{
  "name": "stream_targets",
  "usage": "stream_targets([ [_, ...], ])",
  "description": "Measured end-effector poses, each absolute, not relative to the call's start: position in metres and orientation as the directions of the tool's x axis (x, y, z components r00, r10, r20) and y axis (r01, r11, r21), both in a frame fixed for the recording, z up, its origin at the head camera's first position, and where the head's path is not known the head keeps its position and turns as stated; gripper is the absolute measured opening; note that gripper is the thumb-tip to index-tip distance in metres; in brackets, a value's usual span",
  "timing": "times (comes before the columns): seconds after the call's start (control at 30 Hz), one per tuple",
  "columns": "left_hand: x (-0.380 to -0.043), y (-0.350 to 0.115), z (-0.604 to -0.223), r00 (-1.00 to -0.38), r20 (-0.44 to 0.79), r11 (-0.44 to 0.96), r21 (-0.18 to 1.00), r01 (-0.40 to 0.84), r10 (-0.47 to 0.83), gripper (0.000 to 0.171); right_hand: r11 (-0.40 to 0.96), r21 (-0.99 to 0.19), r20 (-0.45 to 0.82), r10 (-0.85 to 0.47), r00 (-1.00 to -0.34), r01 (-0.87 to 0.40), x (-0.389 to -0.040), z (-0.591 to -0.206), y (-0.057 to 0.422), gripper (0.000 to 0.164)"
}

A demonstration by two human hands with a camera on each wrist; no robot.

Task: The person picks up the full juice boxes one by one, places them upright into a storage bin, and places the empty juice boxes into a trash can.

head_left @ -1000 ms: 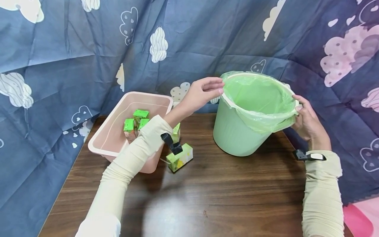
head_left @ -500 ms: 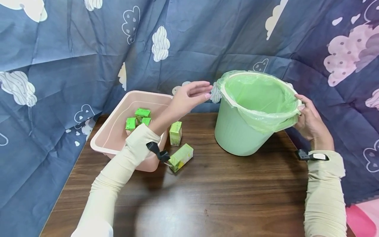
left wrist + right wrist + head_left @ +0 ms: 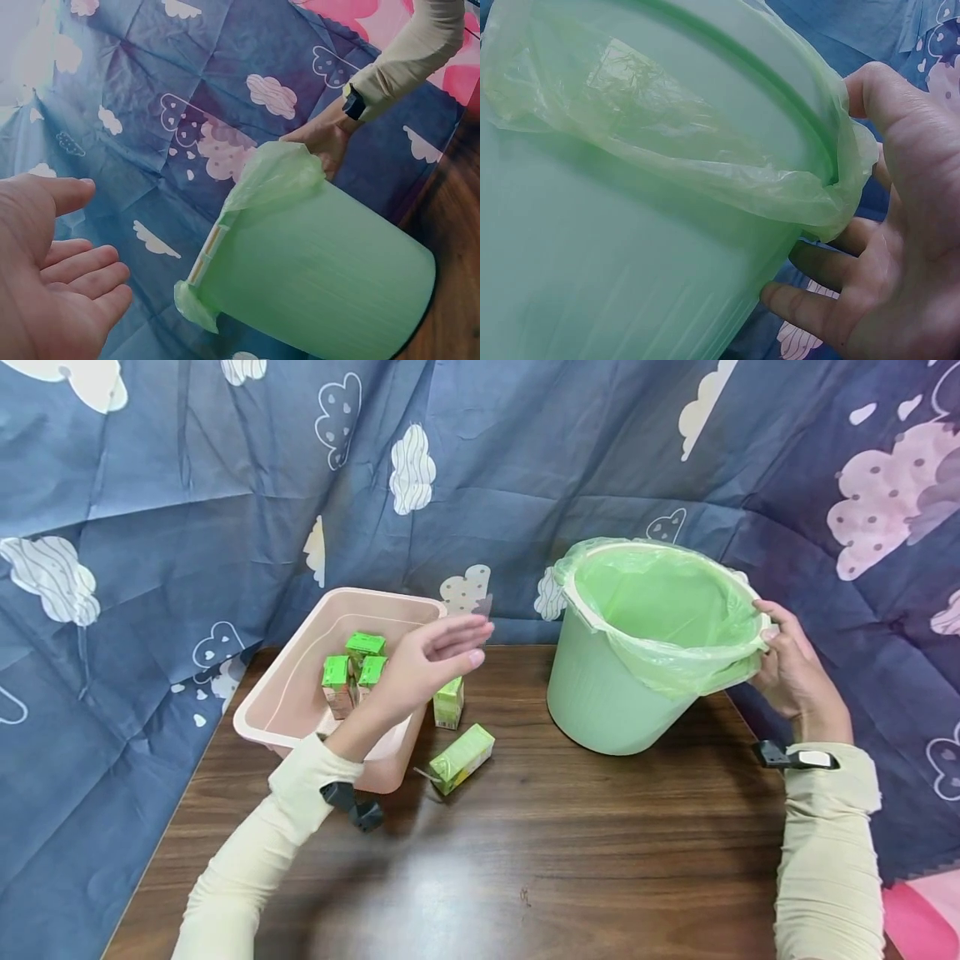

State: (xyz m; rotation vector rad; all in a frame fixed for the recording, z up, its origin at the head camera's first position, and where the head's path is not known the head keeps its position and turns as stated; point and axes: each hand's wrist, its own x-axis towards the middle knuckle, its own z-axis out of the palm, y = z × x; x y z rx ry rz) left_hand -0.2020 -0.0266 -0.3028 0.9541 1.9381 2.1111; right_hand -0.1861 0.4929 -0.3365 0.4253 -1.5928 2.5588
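Note:
A light green trash bin (image 3: 611,702) stands at the right of the table, lined with a thin green plastic bag (image 3: 660,668) folded over its rim. My right hand (image 3: 798,672) grips the rim at the right side; in the right wrist view the fingers (image 3: 810,307) lie against the bin's outer wall. My left hand (image 3: 431,664) hangs in the air with nothing in it, fingers extended, overlapping the right rim of a pink plastic tub (image 3: 281,693). Several green-topped juice boxes (image 3: 337,672) stand in the tub, partly hidden by the left hand and forearm.
Beside the tub, one green juice box (image 3: 448,703) stands upright and another juice box (image 3: 461,758) lies on its side with a straw sticking out. All sit on a dark wooden table (image 3: 600,860). A blue cloud-print cloth (image 3: 495,460) hangs behind.
My left hand has moved left and down, away from the bin's left rim to beside the tub. My right hand stays at the bin's right rim.

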Motion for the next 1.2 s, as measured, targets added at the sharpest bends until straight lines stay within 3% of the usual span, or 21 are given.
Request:
stream_targets([
  [0.43,-0.176,-0.049,-0.353,-0.844,0.335,-0.163,0.942,0.293,0.418,0.051,-0.468,-0.848,0.302,-0.043,-0.952,-0.248,-0.187,-0.336,0.492,0.043],
  [0.67,-0.16,-0.057,-0.379,-0.893,0.338,-0.151,0.94,0.305,0.298,0.055,-0.483,-0.841,0.31,-0.06,-0.949,-0.244,-0.189,-0.339,0.491,0.043],
  [0.87,-0.135,-0.053,-0.393,-0.878,0.386,-0.135,0.922,0.362,0.283,0.058,-0.483,-0.841,0.318,-0.075,-0.945,-0.244,-0.19,-0.338,0.49,0.044],
  [1.2,-0.128,-0.043,-0.444,-0.931,0.302,-0.066,0.953,0.294,0.208,0.062,-0.451,-0.857,0.315,-0.073,-0.946,-0.25,-0.187,-0.338,0.491,0.044],
])
